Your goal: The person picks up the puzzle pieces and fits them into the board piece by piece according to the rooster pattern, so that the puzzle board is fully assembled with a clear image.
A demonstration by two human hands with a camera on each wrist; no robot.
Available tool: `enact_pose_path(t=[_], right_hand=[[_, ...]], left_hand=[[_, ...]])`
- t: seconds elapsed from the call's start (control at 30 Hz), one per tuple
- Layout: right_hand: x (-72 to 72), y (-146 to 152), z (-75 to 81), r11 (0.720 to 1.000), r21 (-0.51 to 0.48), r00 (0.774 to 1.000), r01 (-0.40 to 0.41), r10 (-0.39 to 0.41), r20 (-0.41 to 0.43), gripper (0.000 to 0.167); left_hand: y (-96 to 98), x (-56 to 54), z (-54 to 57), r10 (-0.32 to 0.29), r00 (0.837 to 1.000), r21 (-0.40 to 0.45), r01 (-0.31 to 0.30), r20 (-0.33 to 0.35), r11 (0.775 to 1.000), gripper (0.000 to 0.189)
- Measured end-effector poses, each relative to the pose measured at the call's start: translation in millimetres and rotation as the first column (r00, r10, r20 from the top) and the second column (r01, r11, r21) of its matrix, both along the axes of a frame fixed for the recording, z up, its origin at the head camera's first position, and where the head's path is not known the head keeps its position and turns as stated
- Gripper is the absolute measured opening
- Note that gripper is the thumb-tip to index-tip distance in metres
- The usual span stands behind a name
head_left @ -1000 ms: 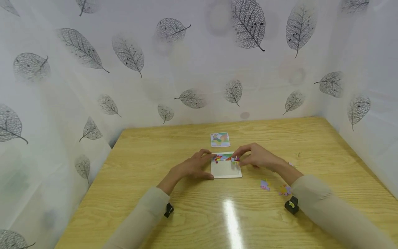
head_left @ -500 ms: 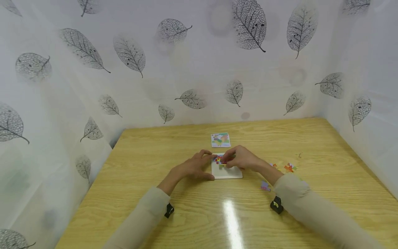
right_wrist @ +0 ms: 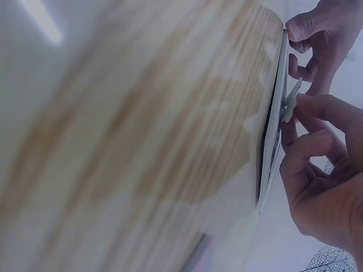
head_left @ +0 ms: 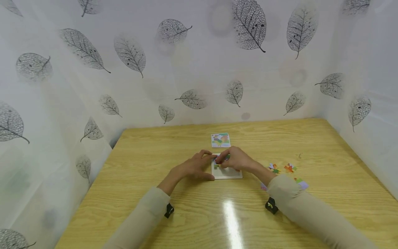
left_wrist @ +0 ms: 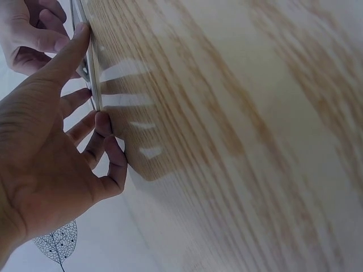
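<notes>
A white square puzzle tray point(head_left: 231, 174) lies on the wooden table, with coloured pieces along its far side, partly covered by the right hand. My left hand point(head_left: 195, 167) steadies the tray's left side, thumb at the near corner and index finger at the far one. In the left wrist view its fingers bend along the tray's edge. My right hand point(head_left: 238, 159) reaches over the tray and pinches a puzzle piece point(right_wrist: 291, 103) between thumb and fingers. That piece is tilted close above the tray in the right wrist view; the fingers mostly hide it in the head view.
Just behind the tray lies a square picture card point(head_left: 220, 140) with a colourful bird. Several loose puzzle pieces point(head_left: 290, 168) are scattered on the table to the right, some partly behind the right sleeve point(head_left: 287, 193). A leaf-patterned curtain point(head_left: 199, 62) stands behind the table.
My right hand has moved left across the tray with the puzzle piece, from its right side to its far left part. The left hand has stayed in place; more loose pieces show at right.
</notes>
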State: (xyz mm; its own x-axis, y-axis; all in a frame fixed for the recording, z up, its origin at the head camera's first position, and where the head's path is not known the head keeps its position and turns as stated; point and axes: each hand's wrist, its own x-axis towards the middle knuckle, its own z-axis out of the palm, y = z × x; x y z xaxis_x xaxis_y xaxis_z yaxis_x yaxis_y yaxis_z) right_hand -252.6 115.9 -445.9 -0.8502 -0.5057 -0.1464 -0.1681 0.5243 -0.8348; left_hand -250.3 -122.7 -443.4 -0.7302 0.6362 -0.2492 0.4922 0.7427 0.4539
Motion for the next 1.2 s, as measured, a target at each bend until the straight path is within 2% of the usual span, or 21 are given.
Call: enact_pose_path(t=[0.37,0.6,0.73,1.07,1.2], right_hand=[[-2.7,-4.3,-1.3,0.999,0.046,0.995,-0.006,0.011,-0.103,0.015],[-0.7,-6.4,-0.4,0.997,0.046,0.980,-0.059,0.067,-0.189,0.013],[-0.8,-7.6,-0.7,0.996,0.059,0.974,-0.064,0.076,-0.216,0.013],[-0.3,-5.4,-0.7,0.995,0.057,0.978,-0.080,0.089,-0.190,0.019],[0.9,1.6,0.5,0.994,0.010,0.987,-0.108,0.109,-0.114,0.023]], left_hand=[[-0.8,0.3,1.0,0.007,1.000,-0.004,-0.007,-0.003,1.000,0.085],[-1.0,0.7,2.5,0.002,1.000,0.002,-0.002,0.001,1.000,0.084],[-0.7,1.1,3.7,0.006,1.000,0.007,-0.006,0.002,1.000,0.083],[0.2,0.6,2.4,0.005,1.000,-0.004,-0.005,0.003,1.000,0.084],[1.1,1.2,2.6,-0.003,1.000,-0.010,0.003,0.003,1.000,0.085]])
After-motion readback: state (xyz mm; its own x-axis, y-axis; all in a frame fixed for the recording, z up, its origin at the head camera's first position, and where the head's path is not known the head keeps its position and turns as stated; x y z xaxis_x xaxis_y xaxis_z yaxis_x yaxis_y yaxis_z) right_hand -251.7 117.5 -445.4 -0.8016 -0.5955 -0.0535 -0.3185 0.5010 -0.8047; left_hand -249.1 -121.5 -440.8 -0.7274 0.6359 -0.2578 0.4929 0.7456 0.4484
